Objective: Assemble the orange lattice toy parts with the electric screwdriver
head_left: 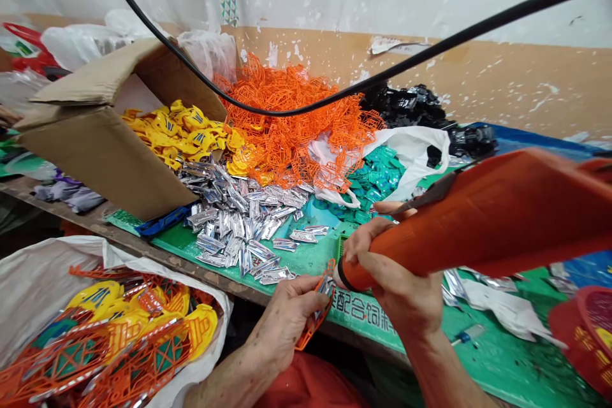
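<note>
My left hand [299,306] pinches a small orange plastic frame [310,333] at the table's front edge, with a silvery piece on it partly hidden by my thumb. Wrapped around a thick orange handheld tool [449,223] is my right hand [401,280]. The tool tapers to a dark ring and a pale nose, which points at the frame close to my left fingertips. Whether the nose touches the frame I cannot tell. Silver plastic pieces [239,223] lie loose just beyond my left hand.
A cardboard box [95,146] spills yellow parts [191,134]. Behind are heaps of orange frames [296,115], green pieces [377,175] and black parts [411,105]. A white sack [52,255] of assembled pieces stands lower left, a red basket [583,325] right. A black cable [287,111] hangs across.
</note>
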`<action>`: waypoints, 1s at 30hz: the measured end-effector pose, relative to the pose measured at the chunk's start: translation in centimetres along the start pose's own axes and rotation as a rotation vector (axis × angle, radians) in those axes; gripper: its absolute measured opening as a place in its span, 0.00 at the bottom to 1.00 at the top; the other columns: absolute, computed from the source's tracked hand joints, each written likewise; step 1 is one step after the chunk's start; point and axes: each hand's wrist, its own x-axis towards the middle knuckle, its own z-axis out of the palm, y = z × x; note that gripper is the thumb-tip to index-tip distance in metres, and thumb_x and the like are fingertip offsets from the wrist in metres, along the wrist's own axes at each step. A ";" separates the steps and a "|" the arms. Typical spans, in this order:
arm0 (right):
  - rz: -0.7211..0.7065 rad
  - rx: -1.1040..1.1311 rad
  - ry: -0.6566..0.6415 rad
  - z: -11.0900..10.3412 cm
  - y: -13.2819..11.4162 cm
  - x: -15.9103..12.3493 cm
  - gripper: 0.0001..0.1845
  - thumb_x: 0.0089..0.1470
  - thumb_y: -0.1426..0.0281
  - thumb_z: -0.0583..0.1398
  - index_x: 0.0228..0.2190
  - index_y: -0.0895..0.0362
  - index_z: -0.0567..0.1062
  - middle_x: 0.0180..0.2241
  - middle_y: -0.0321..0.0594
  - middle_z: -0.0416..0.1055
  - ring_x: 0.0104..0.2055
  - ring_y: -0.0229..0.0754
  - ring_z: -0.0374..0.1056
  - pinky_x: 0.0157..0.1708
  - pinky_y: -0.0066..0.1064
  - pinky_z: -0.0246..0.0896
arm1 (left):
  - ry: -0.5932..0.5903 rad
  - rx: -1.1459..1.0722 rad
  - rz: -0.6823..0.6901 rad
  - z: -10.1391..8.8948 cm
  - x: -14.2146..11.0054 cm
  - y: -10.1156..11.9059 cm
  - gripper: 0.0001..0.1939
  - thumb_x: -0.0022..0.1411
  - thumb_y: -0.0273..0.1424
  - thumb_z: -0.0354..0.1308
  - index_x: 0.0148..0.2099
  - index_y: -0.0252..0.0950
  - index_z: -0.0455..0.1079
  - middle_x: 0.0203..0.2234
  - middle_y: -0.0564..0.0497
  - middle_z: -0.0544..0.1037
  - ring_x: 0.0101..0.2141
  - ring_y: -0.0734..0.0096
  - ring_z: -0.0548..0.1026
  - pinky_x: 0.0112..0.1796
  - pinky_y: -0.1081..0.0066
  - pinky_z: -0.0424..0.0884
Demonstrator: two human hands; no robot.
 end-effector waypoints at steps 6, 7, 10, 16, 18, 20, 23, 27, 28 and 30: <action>-0.007 0.143 -0.036 0.0 -0.7 0.4 0.30 0.41 0.75 0.65 0.48 0.51 0.68 0.22 0.28 0.69 0.22 0.37 0.65 0.27 0.34 0.64 | 0.040 0.055 0.015 -0.5 -0.1 -0.1 0.14 0.45 0.29 0.65 0.37 0.33 0.81 0.22 0.50 0.78 0.24 0.72 0.71 0.30 0.73 0.64; -0.024 0.175 -0.028 -0.2 -1.0 0.7 0.29 0.41 0.75 0.64 0.47 0.50 0.69 0.22 0.29 0.70 0.22 0.37 0.65 0.27 0.34 0.64 | 0.045 0.059 0.020 -0.6 -0.1 0.0 0.14 0.45 0.30 0.66 0.38 0.33 0.81 0.22 0.51 0.78 0.24 0.73 0.70 0.29 0.73 0.64; -0.122 0.225 0.037 -1.2 -1.8 2.0 0.25 0.41 0.76 0.63 0.44 0.50 0.72 0.21 0.29 0.70 0.22 0.37 0.66 0.27 0.34 0.64 | 0.045 0.030 0.040 -0.9 -0.2 0.6 0.14 0.47 0.31 0.68 0.39 0.34 0.81 0.23 0.51 0.78 0.24 0.74 0.71 0.30 0.74 0.66; -0.101 0.022 0.189 -3.9 -0.6 3.3 0.11 0.36 0.74 0.67 0.27 0.56 0.75 0.19 0.31 0.70 0.20 0.37 0.65 0.23 0.32 0.62 | 0.058 -0.043 0.032 -1.4 -0.1 1.5 0.17 0.44 0.32 0.72 0.39 0.33 0.80 0.27 0.49 0.80 0.25 0.75 0.72 0.30 0.74 0.71; -0.069 -0.036 0.211 -4.5 0.4 3.1 0.07 0.36 0.73 0.67 0.21 0.57 0.73 0.19 0.32 0.70 0.20 0.37 0.65 0.24 0.33 0.63 | 0.079 -0.013 0.035 -1.5 -0.1 1.5 0.17 0.43 0.33 0.72 0.37 0.32 0.79 0.27 0.49 0.80 0.24 0.75 0.72 0.29 0.74 0.71; -0.074 -0.041 0.242 -4.8 1.2 3.0 0.07 0.36 0.73 0.67 0.19 0.57 0.73 0.20 0.32 0.69 0.21 0.37 0.65 0.24 0.34 0.64 | 0.092 0.020 0.050 -1.7 0.0 1.4 0.16 0.43 0.34 0.73 0.35 0.31 0.79 0.27 0.49 0.79 0.25 0.75 0.72 0.28 0.74 0.71; -0.140 -0.015 0.294 -4.7 1.9 3.6 0.07 0.36 0.73 0.67 0.20 0.57 0.73 0.19 0.31 0.69 0.19 0.37 0.65 0.23 0.33 0.63 | 0.107 0.061 0.081 -2.1 0.1 1.4 0.14 0.46 0.34 0.71 0.34 0.32 0.76 0.26 0.49 0.79 0.26 0.74 0.72 0.28 0.74 0.71; -0.193 -0.034 0.339 -4.3 2.6 5.1 0.07 0.36 0.74 0.67 0.20 0.58 0.73 0.19 0.31 0.70 0.19 0.37 0.66 0.23 0.34 0.65 | 0.082 0.085 0.074 -2.4 0.2 1.4 0.13 0.49 0.34 0.69 0.35 0.33 0.73 0.31 0.49 0.79 0.32 0.69 0.75 0.33 0.69 0.73; -0.190 -0.046 0.339 -4.3 2.9 5.4 0.08 0.36 0.73 0.67 0.21 0.58 0.73 0.19 0.31 0.70 0.19 0.37 0.66 0.23 0.33 0.65 | 0.073 0.086 0.067 -2.4 0.3 1.4 0.14 0.49 0.34 0.69 0.36 0.34 0.72 0.32 0.49 0.79 0.33 0.68 0.75 0.35 0.68 0.73; -0.185 -0.063 0.343 -4.2 3.5 6.0 0.08 0.36 0.72 0.67 0.22 0.58 0.73 0.19 0.31 0.70 0.19 0.37 0.66 0.22 0.32 0.63 | 0.065 0.104 0.059 -2.4 0.3 1.5 0.15 0.49 0.35 0.69 0.36 0.34 0.72 0.32 0.49 0.78 0.34 0.69 0.75 0.35 0.70 0.73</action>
